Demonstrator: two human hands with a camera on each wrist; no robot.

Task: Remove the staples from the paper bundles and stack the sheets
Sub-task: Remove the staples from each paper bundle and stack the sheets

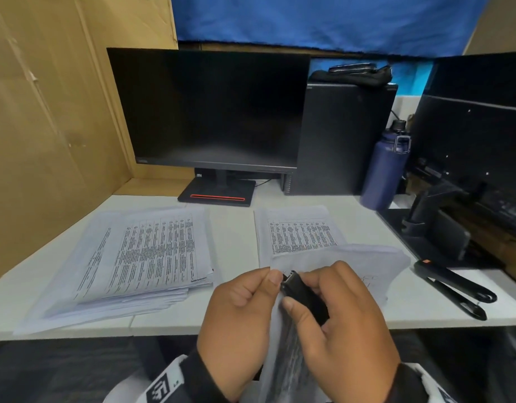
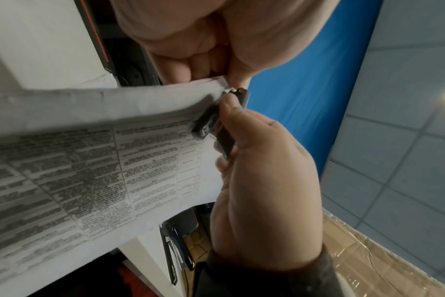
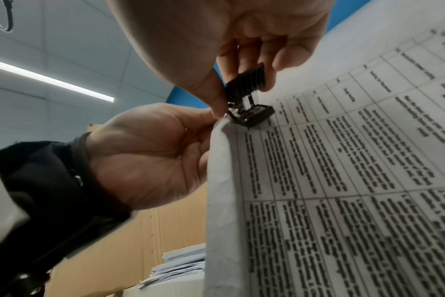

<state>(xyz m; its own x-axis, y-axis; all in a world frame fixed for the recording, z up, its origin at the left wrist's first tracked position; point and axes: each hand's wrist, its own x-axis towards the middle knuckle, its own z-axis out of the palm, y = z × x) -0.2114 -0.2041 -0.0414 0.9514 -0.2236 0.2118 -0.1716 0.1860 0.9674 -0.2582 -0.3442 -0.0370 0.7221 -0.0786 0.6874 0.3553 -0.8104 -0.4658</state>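
Note:
Above the table's front edge, my left hand [image 1: 267, 282] pinches the top corner of a stapled paper bundle [image 1: 288, 359], which hangs down toward my lap. My right hand [image 1: 301, 290] grips a black staple remover [image 1: 310, 305], whose jaws sit at that same corner. In the left wrist view the staple remover [image 2: 211, 122] lies against the printed bundle [image 2: 89, 160] just below my pinching left fingers [image 2: 231, 78]. The right wrist view shows the staple remover [image 3: 249, 100] biting the corner of the bundle [image 3: 343, 180]. The staple itself is too small to make out.
A thick pile of printed papers [image 1: 134, 257] lies on the white table [image 1: 233, 237] at left, and loose sheets [image 1: 300, 234] lie at right. A black stapler [image 1: 454, 286] rests at the far right. Behind stand a monitor [image 1: 210, 112], a PC tower [image 1: 338, 135] and a blue bottle [image 1: 384, 167].

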